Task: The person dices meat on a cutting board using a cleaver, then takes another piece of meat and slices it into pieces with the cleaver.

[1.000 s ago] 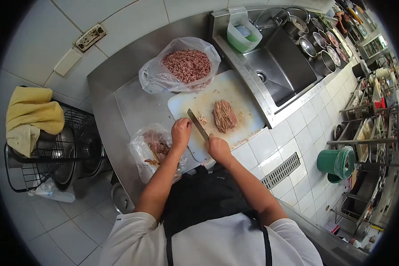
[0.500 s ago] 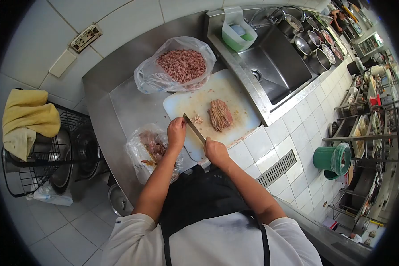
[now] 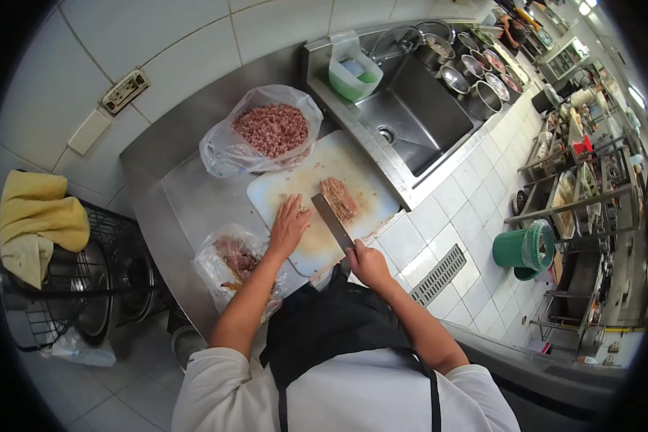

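Observation:
My right hand (image 3: pixel 371 265) grips the handle of a cleaver (image 3: pixel 333 220), its broad blade slanting up and left over the white cutting board (image 3: pixel 266 193). Just right of the blade's tip lies a piece of sliced meat (image 3: pixel 340 197), partly behind the blade. My left hand (image 3: pixel 289 225) lies with fingers stretched out on the board, beside small chopped bits partly hidden by the fingers. A clear plastic bag of diced meat (image 3: pixel 272 130) stands at the board's far left edge. Near my left forearm, another open plastic bag (image 3: pixel 212 258) holds larger meat pieces.
A steel sink (image 3: pixel 417 115) adjoins the board on the right, with a green-and-clear plastic container (image 3: pixel 354 75) at its corner. Several metal pots (image 3: pixel 484 101) stand beyond it. On the left is a black wire rack (image 3: pixel 115 230) with a yellow cloth (image 3: pixel 39 216).
My left hand has left the blade's tip and spread out on the board. The cleaver has turned its flat side into view and moved close to the sliced meat. The whole view has shifted.

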